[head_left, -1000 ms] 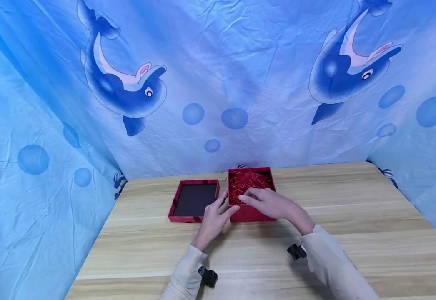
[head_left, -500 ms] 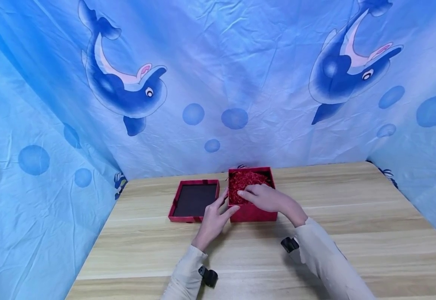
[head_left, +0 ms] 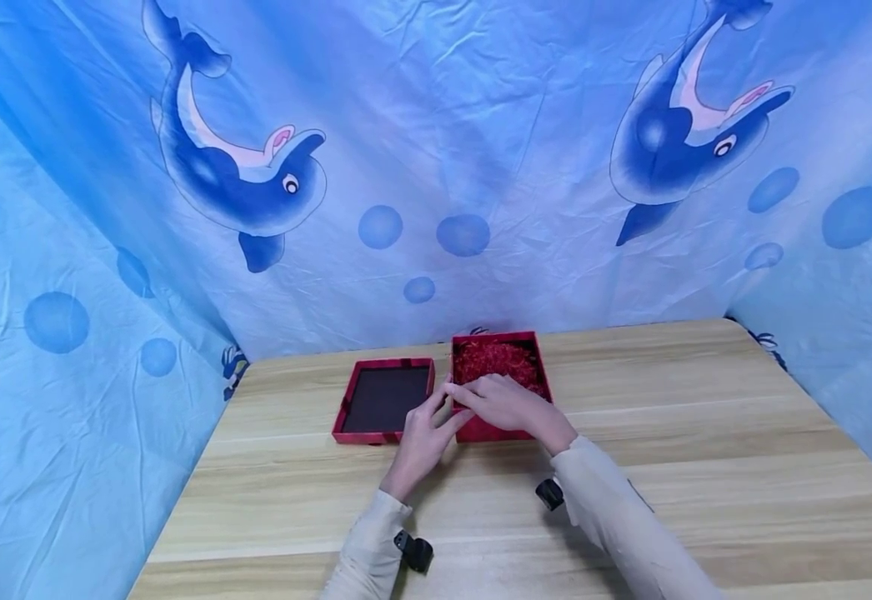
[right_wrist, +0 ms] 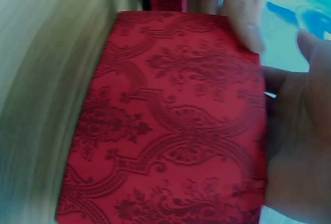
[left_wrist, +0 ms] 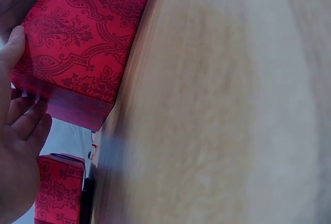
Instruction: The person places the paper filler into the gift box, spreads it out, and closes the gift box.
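The red box stands on the surface right of the lid, judged light, stiff and best held by opposite walls, its near-left corner braced by the relaxed left hand, while the right hand covers shreds, any grasp indeterminable.

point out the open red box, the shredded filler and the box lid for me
Open red box (left_wrist: 85, 38): left wrist view, patterned front wall.
Shredded filler (head_left: 496, 358): head view, top of the heap.
Box lid (head_left: 391, 400): head view, dark inner panel.
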A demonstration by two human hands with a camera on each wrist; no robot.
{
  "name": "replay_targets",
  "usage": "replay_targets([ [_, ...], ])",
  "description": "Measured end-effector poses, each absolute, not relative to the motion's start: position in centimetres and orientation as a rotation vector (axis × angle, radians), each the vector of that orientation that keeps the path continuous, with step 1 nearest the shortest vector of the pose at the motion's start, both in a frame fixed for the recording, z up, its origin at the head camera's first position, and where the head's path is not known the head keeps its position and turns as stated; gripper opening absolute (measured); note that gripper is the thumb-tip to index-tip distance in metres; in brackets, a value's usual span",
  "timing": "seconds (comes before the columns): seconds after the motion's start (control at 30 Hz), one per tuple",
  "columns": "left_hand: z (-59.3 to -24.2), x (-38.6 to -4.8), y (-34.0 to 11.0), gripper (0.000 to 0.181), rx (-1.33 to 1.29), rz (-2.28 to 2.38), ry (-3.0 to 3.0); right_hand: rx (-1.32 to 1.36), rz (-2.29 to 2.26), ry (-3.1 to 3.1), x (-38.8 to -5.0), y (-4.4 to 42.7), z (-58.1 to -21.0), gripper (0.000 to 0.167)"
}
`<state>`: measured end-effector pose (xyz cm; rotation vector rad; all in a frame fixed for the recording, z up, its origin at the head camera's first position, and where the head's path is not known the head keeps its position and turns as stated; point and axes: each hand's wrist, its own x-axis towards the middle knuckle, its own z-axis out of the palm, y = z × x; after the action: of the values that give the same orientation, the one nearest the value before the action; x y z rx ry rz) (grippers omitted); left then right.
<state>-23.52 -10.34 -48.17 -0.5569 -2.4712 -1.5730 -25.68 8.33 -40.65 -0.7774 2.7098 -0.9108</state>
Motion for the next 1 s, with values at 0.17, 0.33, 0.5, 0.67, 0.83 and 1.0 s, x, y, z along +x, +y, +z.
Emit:
replay_targets([
  [0.17, -48.1, -23.5, -10.5, 0.068, -0.557, -1.567, -2.476, -0.690, -0.863, 2.674, -25.9, 7.9, -40.7, 0.067],
  [0.33, -47.9, -23.5, -10.7, 0.072, -0.536, -1.537, -2.480, -0.916, -0.863, 2.832, -26.0, 7.5, -39.6, 0.043],
  [0.5, -47.8, -23.5, -10.7, 0.075, -0.512, -1.558, -2.489, -0.953, -0.810, 3.105, -26.4, 7.2, -39.1, 0.023],
  [0.67, -48.0, -23.6, -10.6, 0.075, -0.494, -1.556, -2.507, -0.762, -0.661, 3.023, -27.4, 7.0, -40.1, 0.038],
  [0.83, -48.1, -23.5, -10.4, 0.075, -0.501, -1.553, -2.516, -0.674, -0.655, 2.833, -28.3, 7.3, -41.2, 0.040],
  [1.0, -48.2, -23.6, -10.4, 0.075, -0.501, -1.547, -2.503, -0.726, -0.644, 2.746, -29.0, 7.6, -41.3, 0.038],
])
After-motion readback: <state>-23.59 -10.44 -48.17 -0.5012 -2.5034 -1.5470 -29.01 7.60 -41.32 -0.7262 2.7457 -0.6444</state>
